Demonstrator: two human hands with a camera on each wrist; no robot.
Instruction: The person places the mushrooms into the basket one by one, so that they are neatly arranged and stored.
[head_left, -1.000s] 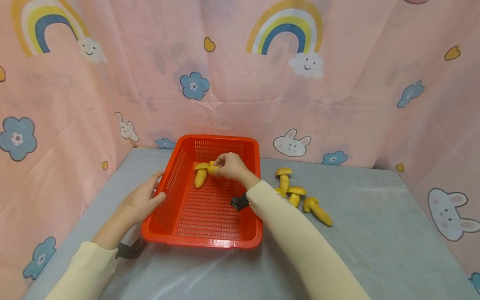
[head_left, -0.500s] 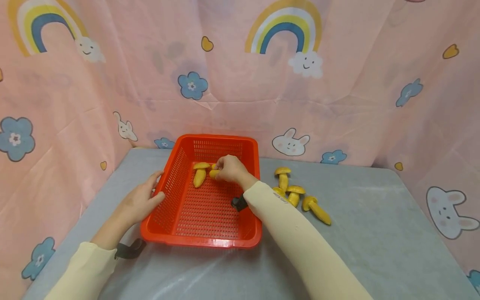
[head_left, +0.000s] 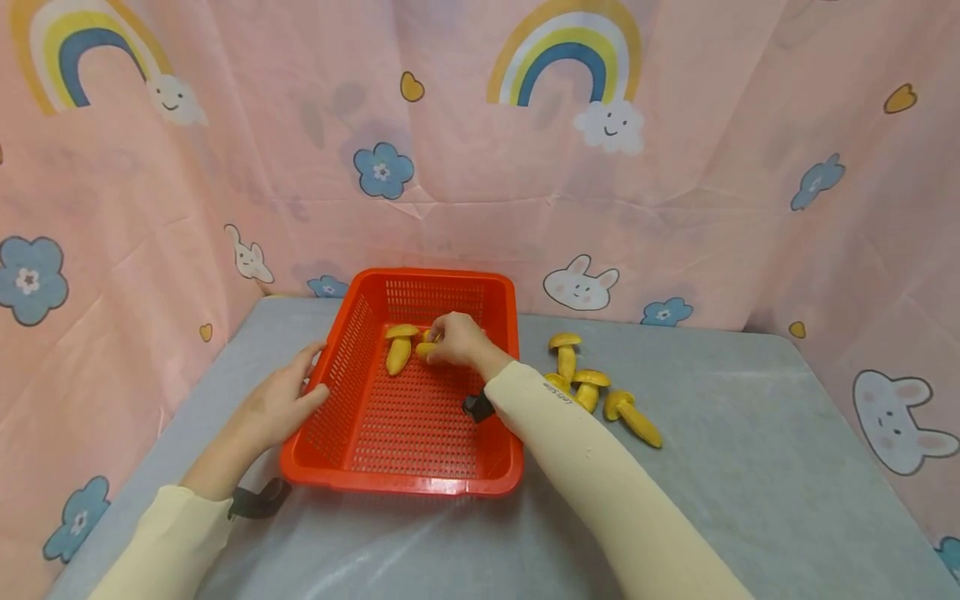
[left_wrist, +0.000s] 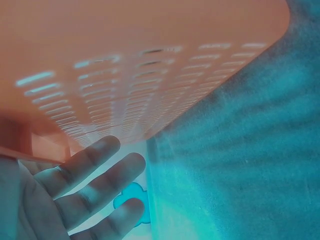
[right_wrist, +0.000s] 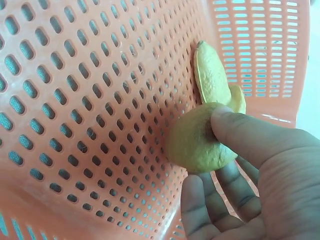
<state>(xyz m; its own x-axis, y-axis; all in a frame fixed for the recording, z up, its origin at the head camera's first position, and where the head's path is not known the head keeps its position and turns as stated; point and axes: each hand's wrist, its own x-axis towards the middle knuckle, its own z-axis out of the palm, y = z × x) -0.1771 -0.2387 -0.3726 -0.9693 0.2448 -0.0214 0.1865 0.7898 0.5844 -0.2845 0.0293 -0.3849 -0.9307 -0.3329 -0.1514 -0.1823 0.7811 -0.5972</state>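
Observation:
My right hand [head_left: 459,340] is inside the red plastic basket [head_left: 401,481], pinching a yellow toy mushroom [right_wrist: 192,140] between thumb and fingers, low over the slotted floor. Its round cap faces the right wrist camera, and the hand hides part of it. Just left of it in the head view lies another yellow mushroom [head_left: 399,354], cap toward the back wall. A bit of yellow also shows behind my right fingers. My left hand [head_left: 273,407] rests at the basket's left rim, thumb at the edge. In the left wrist view, its fingers [left_wrist: 102,187] extend loosely along the outer wall.
Several yellow mushrooms [head_left: 590,379] lie grouped on the grey tabletop [head_left: 750,467], right of the basket and beside my right sleeve [head_left: 592,467]. A pink printed curtain [head_left: 465,225] hangs behind the table and along both sides.
My right hand has lowered the mushroom slightly and drawn it a little toward me inside the basket. The left hand keeps its place at the rim.

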